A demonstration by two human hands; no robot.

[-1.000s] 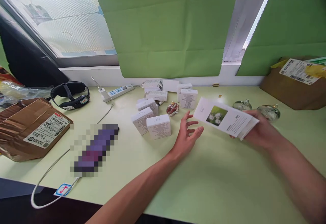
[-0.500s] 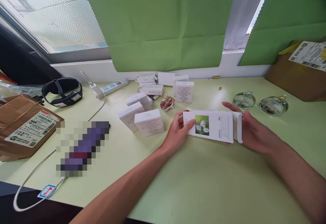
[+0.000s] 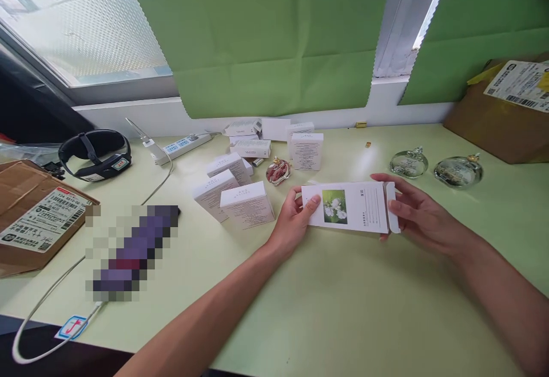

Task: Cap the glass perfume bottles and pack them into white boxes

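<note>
Above the pale green table I hold a white carton (image 3: pixel 355 208) printed with a picture of white flowers. My left hand (image 3: pixel 295 217) is closed round its left end, thumb on the front face. At the right end, my right hand (image 3: pixel 416 214) grips the end flap, its thumb pressed on the flap and fingers behind. Whatever is inside the carton is hidden. Just beyond my left hand lies a small round glass bottle (image 3: pixel 278 171) with reddish contents and a gold top. Two clear glass bottles, one nearer (image 3: pixel 408 163) and one farther right (image 3: pixel 458 171), lie past my right hand.
Several white boxes (image 3: pixel 247 205) stand and lie left of centre. To the left are a blurred-out purple object (image 3: pixel 137 248) with a white cable, a power strip (image 3: pixel 184 146), a black headband (image 3: pixel 96 157) and a cardboard box (image 3: pixel 43 211). Another cardboard box (image 3: pixel 493 119) sits at the back right.
My right thumb has moved onto the carton's end flap, which sits closer to the carton now. The view has shifted slightly.
</note>
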